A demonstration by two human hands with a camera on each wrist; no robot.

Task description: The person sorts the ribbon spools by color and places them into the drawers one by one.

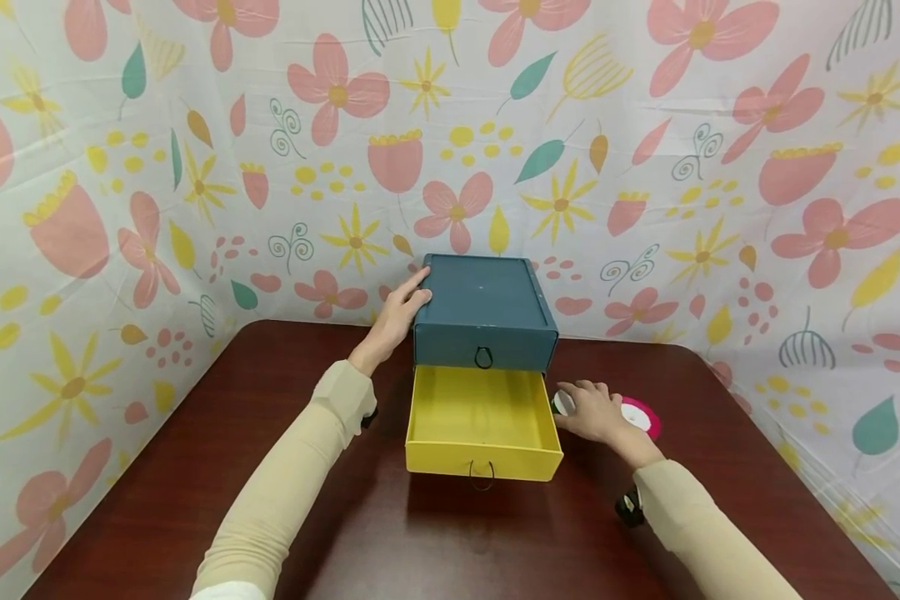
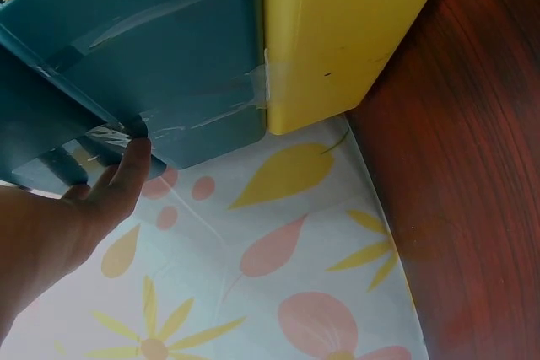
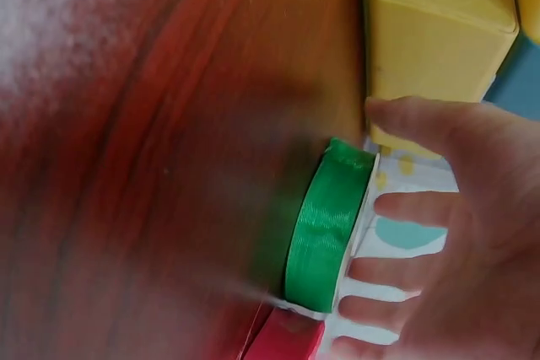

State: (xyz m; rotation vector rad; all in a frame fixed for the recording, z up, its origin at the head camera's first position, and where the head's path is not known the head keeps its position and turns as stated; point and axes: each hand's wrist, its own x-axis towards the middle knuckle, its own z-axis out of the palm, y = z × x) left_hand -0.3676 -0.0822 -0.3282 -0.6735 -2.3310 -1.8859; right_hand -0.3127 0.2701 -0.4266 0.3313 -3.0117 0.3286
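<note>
A two-tier drawer box has a dark blue upper part (image 1: 487, 293) and a yellow lower drawer (image 1: 483, 460) pulled out toward me, nothing lying inside. My left hand (image 1: 396, 318) rests on the blue part's top left edge, fingers laid over the rim. To the right of the box, my right hand (image 1: 594, 412) reaches over a spool of green ribbon (image 3: 331, 229), fingers spread and extended close over the spool's white side. In the right wrist view, the thumb points toward the yellow wall. A spool of deep pink ribbon (image 1: 651, 417) lies beside that hand, partly hidden by it.
The box stands toward the back of a dark red-brown table (image 1: 457, 550). A flower-printed cloth (image 1: 330, 200) hangs behind the table and along its sides. Black loop pulls (image 1: 483, 357) sit on both drawer fronts.
</note>
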